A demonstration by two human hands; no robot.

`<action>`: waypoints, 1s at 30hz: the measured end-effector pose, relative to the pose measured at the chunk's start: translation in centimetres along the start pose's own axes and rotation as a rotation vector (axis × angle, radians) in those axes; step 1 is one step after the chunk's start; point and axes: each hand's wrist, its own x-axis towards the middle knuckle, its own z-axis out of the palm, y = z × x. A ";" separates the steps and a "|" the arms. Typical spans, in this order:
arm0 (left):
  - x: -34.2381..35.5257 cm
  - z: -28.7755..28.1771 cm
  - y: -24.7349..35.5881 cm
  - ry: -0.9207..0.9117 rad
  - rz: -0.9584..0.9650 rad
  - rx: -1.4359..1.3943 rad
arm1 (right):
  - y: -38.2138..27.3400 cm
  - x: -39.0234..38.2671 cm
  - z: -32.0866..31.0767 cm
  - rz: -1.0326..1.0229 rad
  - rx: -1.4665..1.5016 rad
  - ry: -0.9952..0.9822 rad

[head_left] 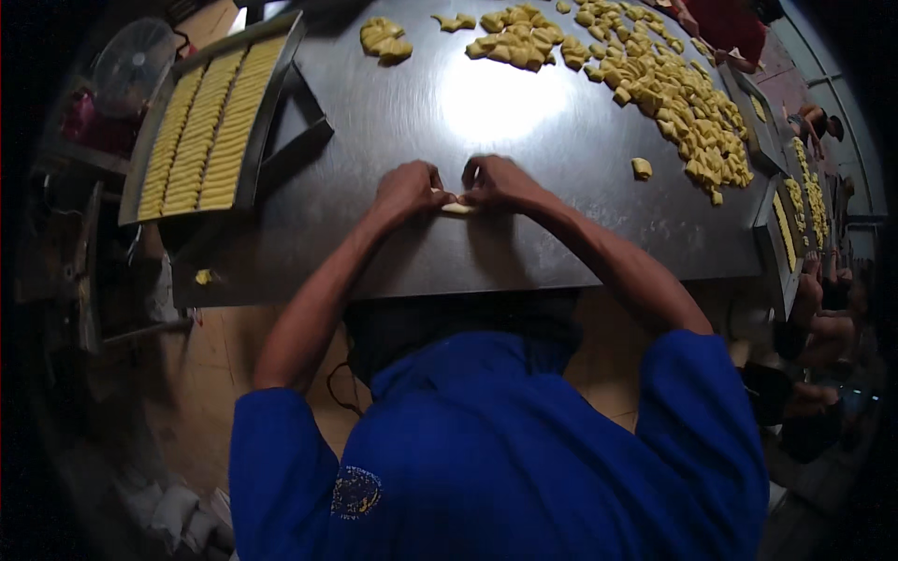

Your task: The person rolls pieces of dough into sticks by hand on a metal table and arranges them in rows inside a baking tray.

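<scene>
Between my two hands, over the near middle of the metal table (374, 122), is a small yellow piece of dough (457, 208). My left hand (410, 190) has its fingers curled, with thumb and fingertips on the dough's left end. On the other end, my right hand (498, 181) pinches with bent fingers. The dough looks short and roll-shaped; its upper part is partly hidden by my fingers. A single cut dough piece (641, 168) lies to the right of my right hand.
A tilted tray (245, 168) with rows of yellow dough sticks stands at the left. Cut dough pieces (683, 112) are heaped at the far right, with smaller piles (514, 42) at the back. A dough scrap (204, 277) lies near the left front corner. Other people sit at far right.
</scene>
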 end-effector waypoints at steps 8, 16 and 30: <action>-2.1 0.1 -1.2 0.107 -0.049 -0.014 | 2.2 -3.1 -1.4 0.044 -0.042 0.122; -0.5 -0.9 -1.4 0.002 -0.078 -0.035 | 2.8 -1.8 -2.8 0.002 -0.043 0.026; -0.1 -0.1 0.9 0.094 -0.062 0.261 | 2.7 -1.8 -0.5 -0.224 -0.133 0.211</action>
